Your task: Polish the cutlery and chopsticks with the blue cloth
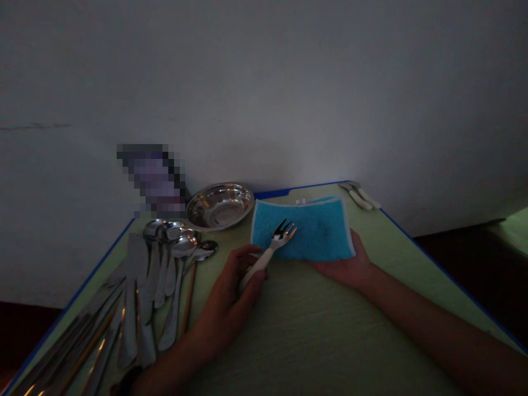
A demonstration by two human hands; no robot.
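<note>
My left hand [231,297] is closed round the white handle of a small fork [277,242], whose metal tines point up and away over the near edge of a blue cloth [309,228]. The cloth lies flat on the pale green table [322,330]. My right hand [346,267] holds the cloth at its near right corner, thumb along the cloth's right edge and fingers tucked under it.
Several spoons and knives [157,286] lie in a row at the left of the table. A steel bowl [219,206] stands at the back by the wall, next to a blurred-out object. Two white-handled utensils [361,195] lie at the far right corner. The table has a blue edge.
</note>
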